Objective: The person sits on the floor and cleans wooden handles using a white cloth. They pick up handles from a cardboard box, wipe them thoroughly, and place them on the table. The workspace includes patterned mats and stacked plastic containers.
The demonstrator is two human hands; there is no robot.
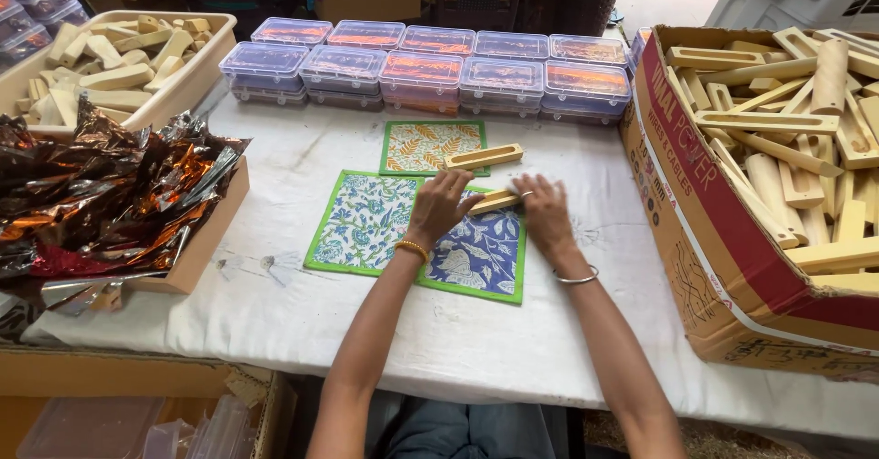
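— What's that pale piece on the big mat?
— A slim wooden block (pixel 494 202), light tan, lying flat and slightly slanted across the blue floral patchwork mat (pixel 366 226), which has a green border.
— And the mat itself?
— Spread flat on the white tabletop (pixel 302 322), its corners square, partly covered.

Wooden piece (pixel 494 202) on mat (pixel 366 226), between hands.

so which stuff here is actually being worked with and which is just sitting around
In use:
left hand
right hand
wooden piece held between them
blue printed cloth beneath

Lying about:
second wooden piece on yellow cloth
plastic boxes
foil wrappers
carton of wooden parts
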